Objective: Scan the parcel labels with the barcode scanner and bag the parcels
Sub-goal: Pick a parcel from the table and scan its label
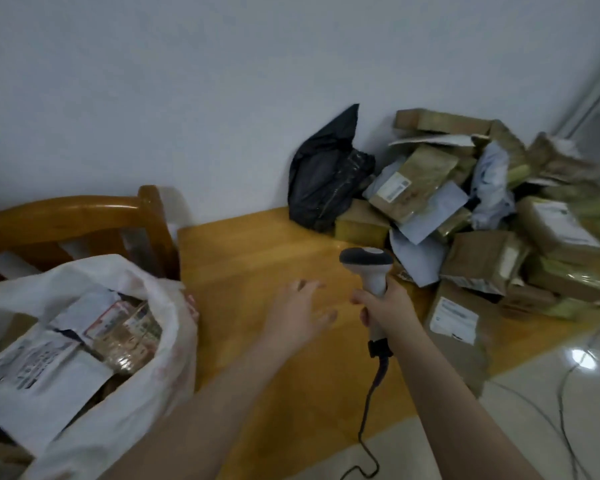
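Now my left hand (298, 311) hovers spread and empty, my right hand (387, 306) grips the barcode scanner (369, 268). Just right of it, the brown parcel (459, 341) looks light and floppy; I'd pinch its edge.

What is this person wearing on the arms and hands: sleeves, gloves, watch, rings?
Nothing worn shows. The left hand and right hand are ungloved, and the left forearm and right forearm are bare to the frame's edge, no sleeve or cuff in view. No watch or band at either wrist. The left fingers are blurred, so a thin ring cannot be ruled out.
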